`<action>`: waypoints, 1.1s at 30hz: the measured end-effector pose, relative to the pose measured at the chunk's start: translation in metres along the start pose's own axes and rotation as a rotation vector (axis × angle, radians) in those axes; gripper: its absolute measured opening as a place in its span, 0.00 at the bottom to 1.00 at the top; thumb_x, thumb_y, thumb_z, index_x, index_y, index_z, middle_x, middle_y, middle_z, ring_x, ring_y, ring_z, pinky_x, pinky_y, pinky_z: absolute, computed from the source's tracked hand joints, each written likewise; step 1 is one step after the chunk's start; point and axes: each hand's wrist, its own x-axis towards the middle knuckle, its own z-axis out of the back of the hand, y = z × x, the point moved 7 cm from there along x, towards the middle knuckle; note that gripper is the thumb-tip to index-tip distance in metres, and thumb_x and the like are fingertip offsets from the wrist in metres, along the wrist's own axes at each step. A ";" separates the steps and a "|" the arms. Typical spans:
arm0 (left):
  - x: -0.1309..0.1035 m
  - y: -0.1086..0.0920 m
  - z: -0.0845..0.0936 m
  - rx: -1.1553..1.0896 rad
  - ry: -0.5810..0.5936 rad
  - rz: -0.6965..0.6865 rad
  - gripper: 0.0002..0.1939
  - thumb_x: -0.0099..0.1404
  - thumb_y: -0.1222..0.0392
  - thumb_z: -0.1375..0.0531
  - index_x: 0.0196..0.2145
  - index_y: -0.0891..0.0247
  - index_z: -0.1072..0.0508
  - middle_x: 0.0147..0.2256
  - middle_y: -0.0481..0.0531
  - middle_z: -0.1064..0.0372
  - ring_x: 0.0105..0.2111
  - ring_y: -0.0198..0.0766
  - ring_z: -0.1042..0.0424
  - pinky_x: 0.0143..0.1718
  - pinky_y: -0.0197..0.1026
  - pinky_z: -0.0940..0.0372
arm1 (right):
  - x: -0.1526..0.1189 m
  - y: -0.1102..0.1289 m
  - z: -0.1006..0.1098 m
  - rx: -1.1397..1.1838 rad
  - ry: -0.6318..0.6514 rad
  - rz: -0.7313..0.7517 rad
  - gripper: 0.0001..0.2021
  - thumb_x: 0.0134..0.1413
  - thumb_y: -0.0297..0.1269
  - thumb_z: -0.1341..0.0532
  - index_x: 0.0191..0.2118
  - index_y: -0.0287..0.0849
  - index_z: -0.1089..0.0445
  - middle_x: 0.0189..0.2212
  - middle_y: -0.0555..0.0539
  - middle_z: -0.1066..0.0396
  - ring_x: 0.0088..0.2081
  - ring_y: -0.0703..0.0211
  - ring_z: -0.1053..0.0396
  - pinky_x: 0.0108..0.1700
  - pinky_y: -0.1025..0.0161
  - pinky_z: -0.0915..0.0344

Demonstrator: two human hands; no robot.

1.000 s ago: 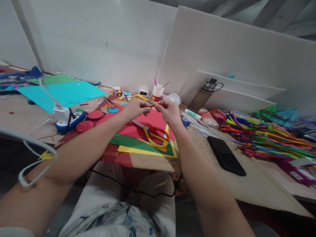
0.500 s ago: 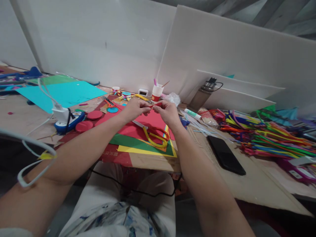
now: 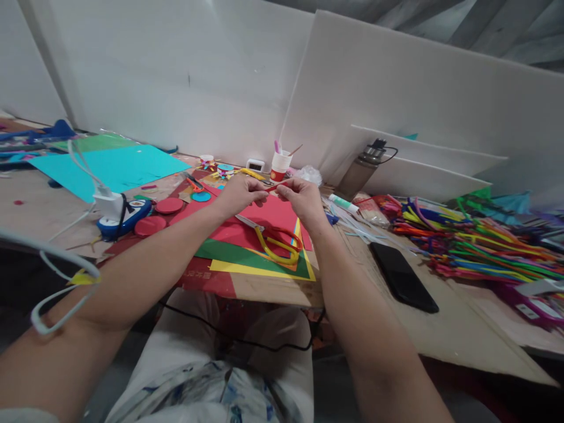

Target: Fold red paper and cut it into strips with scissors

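Note:
My left hand [image 3: 243, 194] and my right hand [image 3: 302, 197] pinch a narrow red strip [image 3: 275, 188], seemingly paper, between thumbs and fingers. It stretches across the small gap between them; its ends are hidden by the fingers. Below the hands lies a stack of coloured sheets, with a red sheet [image 3: 220, 235] on top and green and yellow edges showing beneath. Scissors [image 3: 277, 245] with yellow and red handles rest on the stack, nearest to my right wrist. A blue paper disc [image 3: 201, 197] lies beyond my left forearm.
Red round lids [image 3: 169, 205] and a blue power strip [image 3: 124, 217] sit at left, near a cyan sheet [image 3: 127, 167]. Behind stand a paper cup [image 3: 280, 166] and a tilted bottle [image 3: 361, 170]. A phone [image 3: 403, 276] and many pipe cleaners [image 3: 480, 241] lie at right.
My right hand has shifted slightly to the right, and a little more of the red strip shows between the hands. My left hand has hardly moved.

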 end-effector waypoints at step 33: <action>0.004 0.002 -0.002 0.117 0.037 -0.063 0.05 0.57 0.63 0.38 0.30 0.65 0.22 0.25 0.51 0.24 0.25 0.32 0.28 0.29 0.35 0.34 | 0.006 -0.003 0.016 0.030 -0.129 -0.017 0.07 0.46 0.39 0.36 0.27 0.40 0.29 0.21 0.51 0.29 0.24 0.64 0.32 0.30 0.65 0.32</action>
